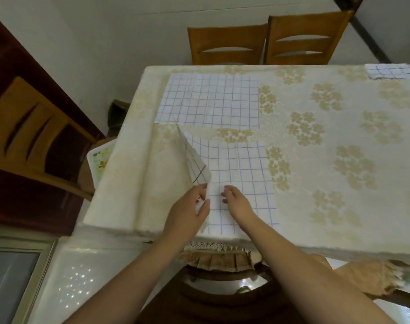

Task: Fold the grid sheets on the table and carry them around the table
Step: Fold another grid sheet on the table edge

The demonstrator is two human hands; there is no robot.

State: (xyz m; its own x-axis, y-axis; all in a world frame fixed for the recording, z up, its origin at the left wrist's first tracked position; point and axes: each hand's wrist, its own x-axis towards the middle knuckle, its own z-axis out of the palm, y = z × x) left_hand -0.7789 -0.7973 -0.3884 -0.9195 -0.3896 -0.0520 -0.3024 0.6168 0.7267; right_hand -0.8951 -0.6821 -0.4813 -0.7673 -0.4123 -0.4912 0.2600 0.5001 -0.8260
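Three white sheets with blue grid lines lie on the table point(339, 220). The near grid sheet point(241, 174) reaches the table's front edge, and its left side is lifted up and folded over. My left hand point(187, 213) pinches that raised left edge between thumb and fingers. My right hand point(236, 199) rests with relaxed fingers on the same sheet, just right of the left hand. A second grid sheet point(211, 99) lies flat at the far left. A third grid sheet point(391, 71) sits at the far right corner, cut off by the frame.
The table wears a cream cloth with beige flower prints. Two wooden chairs point(267, 43) stand behind its far edge and another wooden chair point(36, 139) stands at its left side. A stool with a frilled cushion point(220, 258) is below the front edge.
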